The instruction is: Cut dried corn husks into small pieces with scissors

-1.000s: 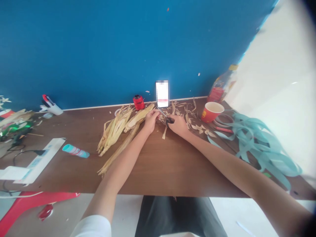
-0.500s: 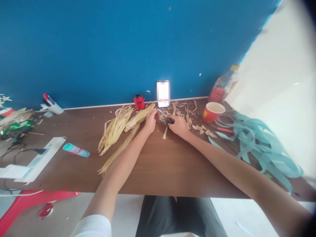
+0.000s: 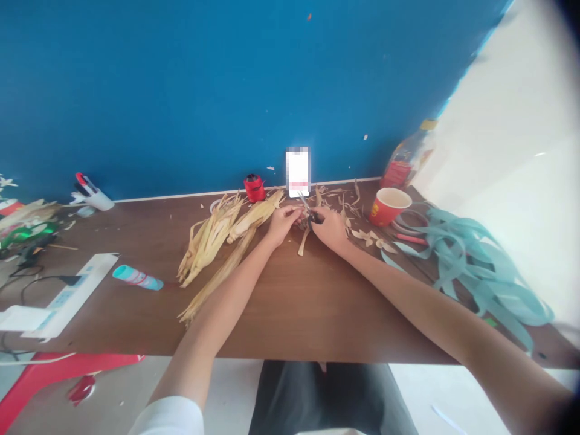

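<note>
My right hand (image 3: 330, 226) is closed round the dark handles of a pair of scissors (image 3: 304, 200), whose blades point up and to the left. Close beside it, my left hand (image 3: 284, 225) pinches with its fingertips near the scissors; whatever sits between them is too small to make out. Dried corn husks (image 3: 211, 241) lie in bundles left of my left hand, one long strip running under the forearm. Cut husk scraps (image 3: 369, 237) are scattered around and beyond my right hand. A lit phone (image 3: 298, 172) leans upright against the wall behind both hands.
A spool of red string (image 3: 254, 188) stands by the wall. To the right are a red paper cup (image 3: 390, 206), a bottle (image 3: 405, 157) and a heap of pale blue ribbon (image 3: 489, 272). On the left lie a power strip (image 3: 75, 296), a blue tube (image 3: 138, 277) and a pen cup (image 3: 99, 199).
My left hand has turned and moved right, its fingertips now close to the scissors. The scissors have tilted more upright in my right hand. The view has shifted slightly.
</note>
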Demonstrator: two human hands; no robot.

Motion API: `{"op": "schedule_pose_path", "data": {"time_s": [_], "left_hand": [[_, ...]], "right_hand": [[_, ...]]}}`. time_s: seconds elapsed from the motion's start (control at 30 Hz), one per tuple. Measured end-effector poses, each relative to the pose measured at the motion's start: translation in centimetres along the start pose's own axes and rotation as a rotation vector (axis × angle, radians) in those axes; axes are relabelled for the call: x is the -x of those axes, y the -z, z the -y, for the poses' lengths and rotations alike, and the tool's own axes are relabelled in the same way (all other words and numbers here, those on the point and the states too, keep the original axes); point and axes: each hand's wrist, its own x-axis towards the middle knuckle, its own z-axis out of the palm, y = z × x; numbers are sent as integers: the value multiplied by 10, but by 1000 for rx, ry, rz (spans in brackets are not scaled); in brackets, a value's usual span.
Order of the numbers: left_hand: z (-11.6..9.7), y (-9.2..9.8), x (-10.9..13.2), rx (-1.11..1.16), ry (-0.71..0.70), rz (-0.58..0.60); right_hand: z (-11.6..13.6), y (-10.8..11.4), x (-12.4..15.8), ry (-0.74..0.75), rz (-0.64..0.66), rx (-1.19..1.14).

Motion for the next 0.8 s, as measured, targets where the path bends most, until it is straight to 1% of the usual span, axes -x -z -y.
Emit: {"op": "schedule_pose_path", "data": {"time_s": [0.07, 0.17, 0.3, 0.4, 0.53, 0.7, 0.8], "left_hand": [[2, -1, 1, -40, -10, 63], [4, -1, 1, -67, -28, 117], [5, 0, 0, -122, -8, 129], [6, 1, -1, -169, 23, 138], [8, 0, -2, -213, 11, 171], [4, -3, 0, -289, 10, 188], [1, -3, 1, -317, 7, 210]], "right_hand": [[-1, 0, -1, -18, -53, -85], [-1, 0, -1, -20, -64, -163], [0, 1, 1, 28, -98, -152], [0, 2, 1, 13, -92, -136], [0, 3, 1, 2, -104, -105], [1, 2, 2, 47, -103, -116], [1, 2, 1, 43, -98, -120]]}}
